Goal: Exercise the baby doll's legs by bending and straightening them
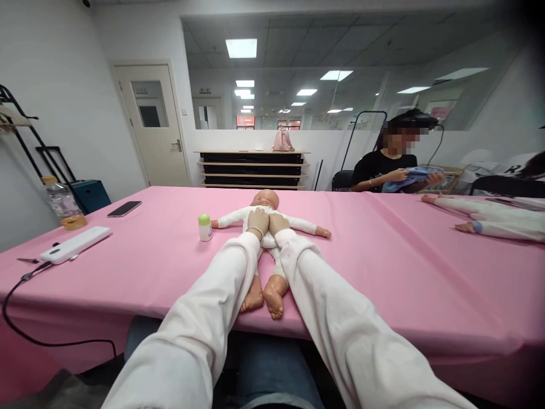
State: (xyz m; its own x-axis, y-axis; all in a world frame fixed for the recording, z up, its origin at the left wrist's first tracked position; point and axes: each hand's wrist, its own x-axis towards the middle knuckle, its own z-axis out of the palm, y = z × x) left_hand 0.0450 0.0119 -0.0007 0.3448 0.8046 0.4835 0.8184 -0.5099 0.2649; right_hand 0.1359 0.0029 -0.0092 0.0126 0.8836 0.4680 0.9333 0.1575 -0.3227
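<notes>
A baby doll (266, 199) lies on its back on the pink-covered table, head away from me, arms spread and bare feet towards me. It wears a white long-sleeved top (237, 216). My left hand (258, 220), with a beaded bracelet at the wrist, is on the doll's chest, its fingers curled on the top's front. Right beside it, my right hand (278, 222) is also closed on the cloth at the chest. The fingertips of both are mostly hidden. Left of the doll stands a small white bottle (205, 230) with a green cap.
On the pink tablecloth (374, 255) to the left are a phone (125, 209), a white power bank (76, 245) with a black cable, and a drink bottle (63, 204). Another clothed doll (506, 215) lies at the right. Beyond the table, a person (383, 165) holds blue cloth.
</notes>
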